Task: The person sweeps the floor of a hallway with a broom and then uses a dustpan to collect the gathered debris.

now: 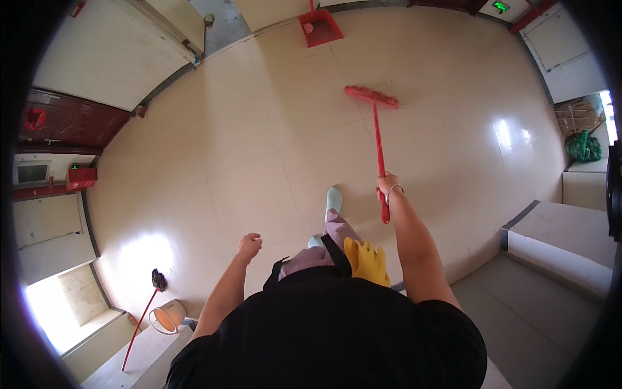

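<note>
My right hand (388, 185) grips the handle of a red push broom (378, 131) near its lower end, with a bracelet on the wrist. The broom's bristle head (371, 96) is out in front of me, over the tiled floor (252, 146); a little dark debris seems to lie beside it. Holding nothing, my left hand (250, 245) hangs at my left side with its fingers loosely curled. Farther ahead a red dustpan (320, 29) rests by the wall, with a small pale scrap inside. Yellow rubber gloves (367, 261) hang at the right of my waist.
At lower left are a mop (159, 280) with a red handle and an orange-lined bucket (167, 316). A red box (81, 178) stands along the left wall. To the right are a white step-like block (559, 238), a green bag (583, 147) and cardboard (578, 116).
</note>
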